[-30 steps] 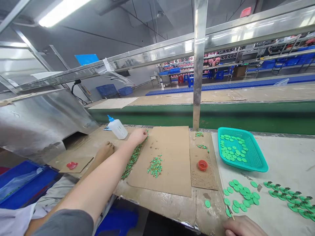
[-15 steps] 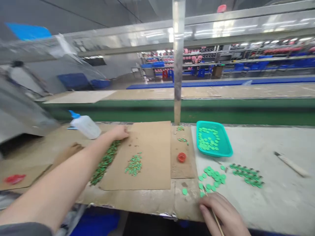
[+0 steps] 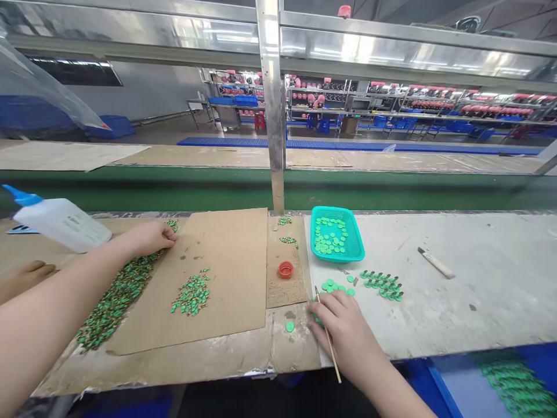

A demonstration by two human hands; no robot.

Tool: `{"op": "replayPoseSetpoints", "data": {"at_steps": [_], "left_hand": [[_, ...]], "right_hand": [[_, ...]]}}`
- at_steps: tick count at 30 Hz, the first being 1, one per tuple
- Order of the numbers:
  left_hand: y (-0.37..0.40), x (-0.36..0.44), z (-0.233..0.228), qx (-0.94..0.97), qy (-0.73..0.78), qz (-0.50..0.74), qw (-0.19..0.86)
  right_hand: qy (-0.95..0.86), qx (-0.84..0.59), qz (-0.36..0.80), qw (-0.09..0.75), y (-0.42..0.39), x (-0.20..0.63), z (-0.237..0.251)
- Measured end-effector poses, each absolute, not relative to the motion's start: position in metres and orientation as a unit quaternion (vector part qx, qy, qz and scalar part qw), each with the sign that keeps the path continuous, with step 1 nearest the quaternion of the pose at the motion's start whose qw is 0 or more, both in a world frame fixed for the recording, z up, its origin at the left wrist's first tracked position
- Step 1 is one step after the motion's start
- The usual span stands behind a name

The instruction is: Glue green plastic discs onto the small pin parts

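My left hand [image 3: 155,238] reaches to the left edge of the large cardboard sheet [image 3: 232,249]. Its fingertips are pinched at the upper end of a long heap of small green-and-brown pieces [image 3: 119,299]; whatever they hold is hidden. A thin wooden-handled brush [image 3: 333,354] is in my right hand [image 3: 339,319], its dark tip pointing away from me. That hand lies over loose green discs [image 3: 337,286], partly covering them. A single green disc [image 3: 290,326] rests to its left. A smaller pile of green-and-brown pieces [image 3: 191,295] is on the cardboard.
A turquoise basket [image 3: 357,244] holds green discs. Assembled green pieces [image 3: 383,284] stand in rows beside a flat brush [image 3: 436,263]. A red cap [image 3: 285,269] sits on narrow cardboard. At left are a white bottle [image 3: 65,223] and another person's hand [image 3: 37,271]. A metal post [image 3: 272,110] rises behind.
The view has turned right, so the bench appears shifted left. My right hand has moved forward over the loose discs, still holding the brush. My left hand stays near the heap's upper end.
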State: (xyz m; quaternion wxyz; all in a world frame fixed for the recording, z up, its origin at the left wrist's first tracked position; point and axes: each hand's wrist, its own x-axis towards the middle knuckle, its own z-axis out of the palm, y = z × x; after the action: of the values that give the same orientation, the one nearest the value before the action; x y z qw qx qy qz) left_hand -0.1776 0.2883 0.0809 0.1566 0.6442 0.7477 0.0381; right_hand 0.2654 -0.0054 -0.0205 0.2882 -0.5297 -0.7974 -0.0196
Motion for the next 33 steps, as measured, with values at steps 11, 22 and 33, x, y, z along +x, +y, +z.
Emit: {"op": "replayPoseSetpoints", "data": {"at_steps": [11,22,33], "left_hand": [[0.222,-0.153,0.113,0.613,0.717,0.227,0.244],[0.031,-0.019,0.077,0.645,0.394,0.425,0.497],[0.015,-0.001,0.066,0.532,0.441,0.450,0.566]], "right_hand": [[-0.730,-0.517,0.034,0.445,0.000,0.278,-0.007],[-0.466,-0.455,0.565,0.506,-0.023,0.188,0.042],[-0.525,-0.466,0.469,0.537,-0.029,0.192,0.045]]}}
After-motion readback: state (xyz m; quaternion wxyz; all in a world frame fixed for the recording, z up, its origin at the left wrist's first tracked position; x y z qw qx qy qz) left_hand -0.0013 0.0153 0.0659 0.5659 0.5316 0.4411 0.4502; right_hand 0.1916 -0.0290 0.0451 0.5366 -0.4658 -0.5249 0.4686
